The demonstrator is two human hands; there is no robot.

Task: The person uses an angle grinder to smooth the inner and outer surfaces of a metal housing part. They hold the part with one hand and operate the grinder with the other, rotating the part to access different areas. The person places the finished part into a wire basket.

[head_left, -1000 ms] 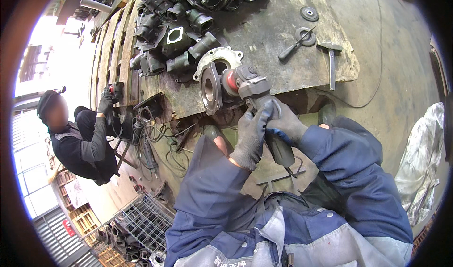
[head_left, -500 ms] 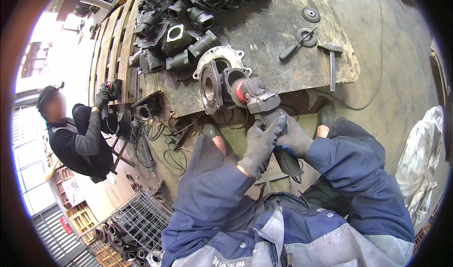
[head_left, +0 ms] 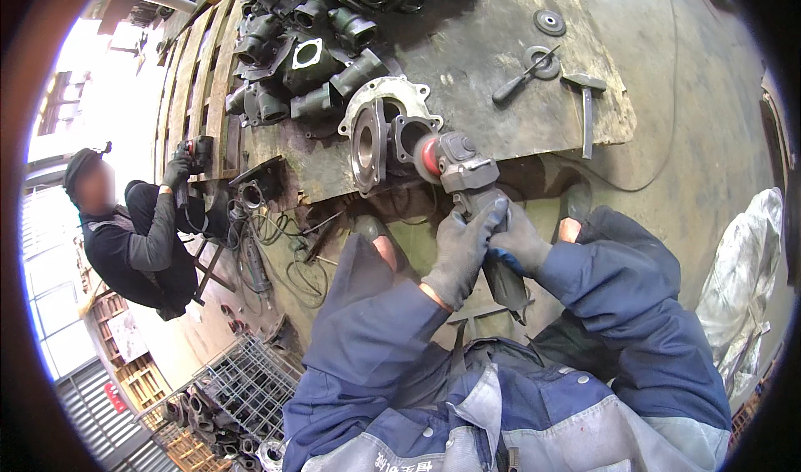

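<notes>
Both my gloved hands are wrapped round a grey angle grinder (head_left: 469,174) with a red guard. My left hand (head_left: 465,251) grips it just behind the gear head, and my right hand (head_left: 518,240) closes on the body from the other side. The grinding disc (head_left: 427,157) looks blurred and sits close to a square flange on a metal casting (head_left: 367,147); I cannot tell whether they touch. This casting has a round flange on its left and a wide pale flange behind, and rests at the near edge of the worktable (head_left: 476,63).
Several dark castings (head_left: 334,55) are piled at the table's back left. A hammer (head_left: 587,113), a screwdriver (head_left: 521,78) and a spare disc (head_left: 550,22) lie at right. To the left a co-worker (head_left: 146,234) sits holding a power tool. Cables lie below; a wire basket (head_left: 250,389) holds castings.
The grinder's disc has drawn slightly right, away from the flange. The casting appears shifted very slightly up and left. Both hands keep their grip.
</notes>
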